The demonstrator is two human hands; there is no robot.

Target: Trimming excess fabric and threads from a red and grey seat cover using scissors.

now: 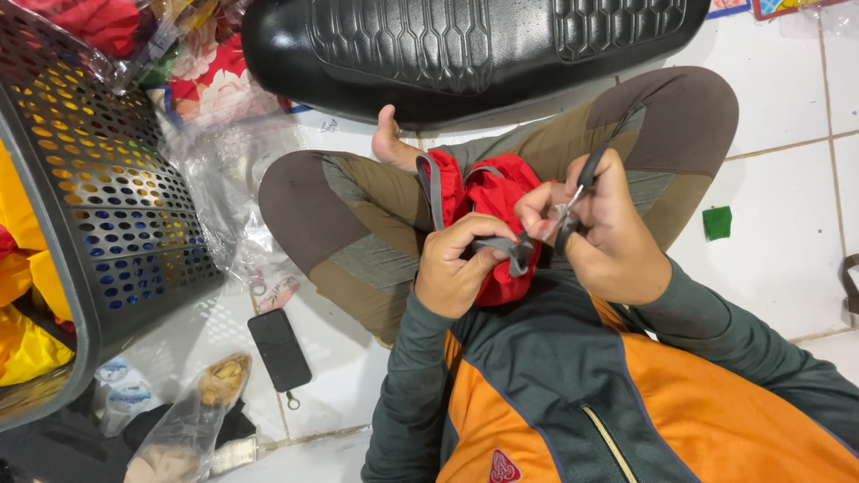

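White tiled floor (778, 107), grout lines visible, evenly lit. Black perforated basket (107, 224) at left; black padded seat (465, 49) along top. Dark phone (279, 349) and clear plastic bags (224, 179) lying on tiles.

**What the view hides**

The black basket (98, 206) runs off the left edge, its yellow contents only partly seen. The padded seat (465, 45) is cut by the far edge. The scissors (573, 206) blades are mostly buried behind the right hand (608, 237); the red fabric (497, 224) disappears under the left hand (452, 273).

Bright, even light, soft shadows under the right hand (613, 237), glare on the black seat (465, 45) above it, sharp throughout.
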